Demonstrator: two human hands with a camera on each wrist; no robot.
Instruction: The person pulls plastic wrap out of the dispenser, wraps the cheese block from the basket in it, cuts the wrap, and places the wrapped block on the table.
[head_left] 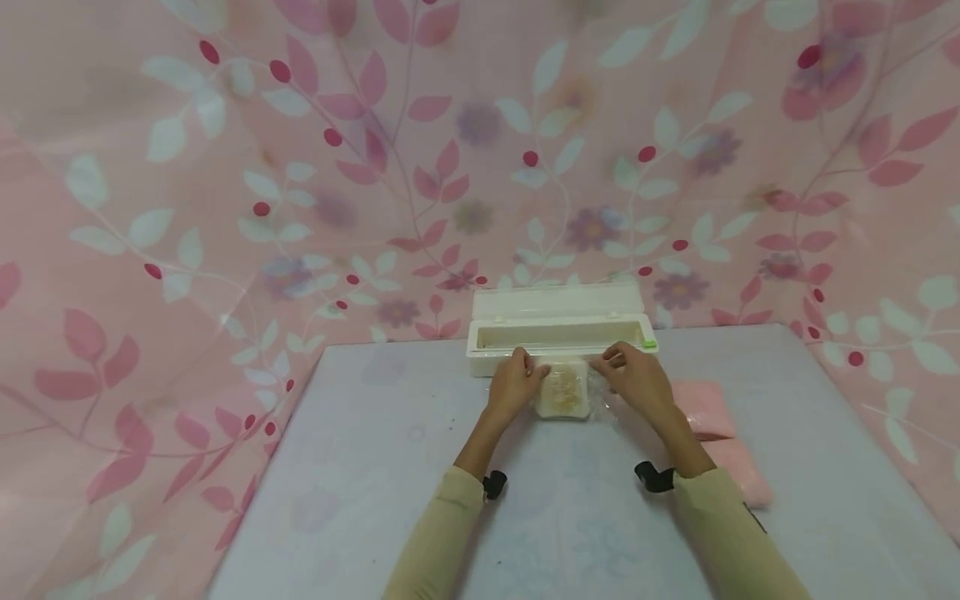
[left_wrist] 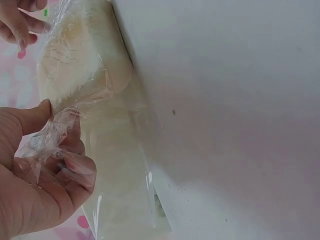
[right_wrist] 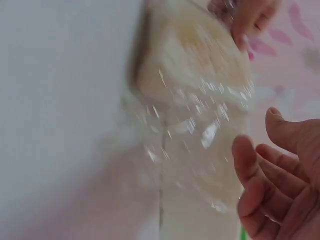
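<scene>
A pale, rounded-square item point(head_left: 564, 392) with a yellowish-brown top sits near the table's far side, wrapped in clear plastic film point(right_wrist: 192, 130). My left hand point(head_left: 516, 385) is at its left side. In the left wrist view, thumb and fingers pinch the bunched film point(left_wrist: 50, 137) beside the item. My right hand point(head_left: 637, 379) is at the other side, by the film's loose, crinkled end. The right wrist view shows its thumb and fingers point(right_wrist: 248, 162) apart, with a gap to the film. Directly behind the item stands a long white box point(head_left: 487, 364), its lid point(head_left: 555, 302) raised.
A small green piece point(head_left: 649, 343) sits at the box's right front edge. Two pink, soft-looking pads point(head_left: 703, 407) lie on the table right of my right forearm. Pink floral sheeting point(head_left: 420, 150) hangs behind the pale table point(head_left: 375, 467).
</scene>
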